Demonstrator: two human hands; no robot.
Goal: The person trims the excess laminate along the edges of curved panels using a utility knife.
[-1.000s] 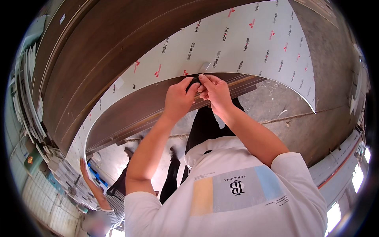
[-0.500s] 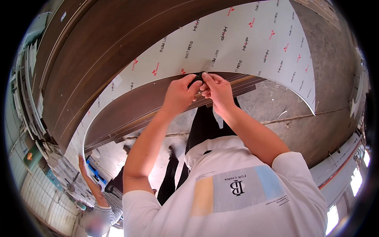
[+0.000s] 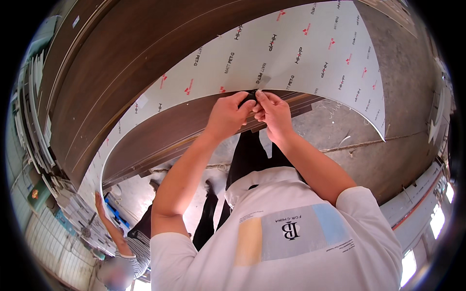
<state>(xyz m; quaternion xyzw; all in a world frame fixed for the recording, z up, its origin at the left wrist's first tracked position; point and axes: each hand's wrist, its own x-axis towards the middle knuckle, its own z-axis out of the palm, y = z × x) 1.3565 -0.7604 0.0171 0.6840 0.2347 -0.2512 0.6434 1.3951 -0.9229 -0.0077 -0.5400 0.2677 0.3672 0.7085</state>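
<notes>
A wide pale grey panel [image 3: 310,53] with printed marks in black and red lies in front of me, its near edge facing my body. At that edge is a small black tool [image 3: 249,98], mostly covered by fingers, so its exact kind does not show. My left hand [image 3: 227,115] is closed on the tool's left side with thumb and forefinger. From the right, my right hand [image 3: 276,115] pinches it too, its other fingers curled below the panel edge.
Dark brown boards [image 3: 111,63] are stacked beneath and beyond the panel. A co-worker [image 3: 133,250] in a striped top stands at left, a hand at the panel's left end. Long pale boards [image 3: 412,213] lie at right. Pale shavings [image 3: 343,139] lie on the concrete floor.
Both my hands and the black tool have shifted slightly right along the panel's near edge. The grip looks the same, and the co-worker's hand stays at the panel's left end.
</notes>
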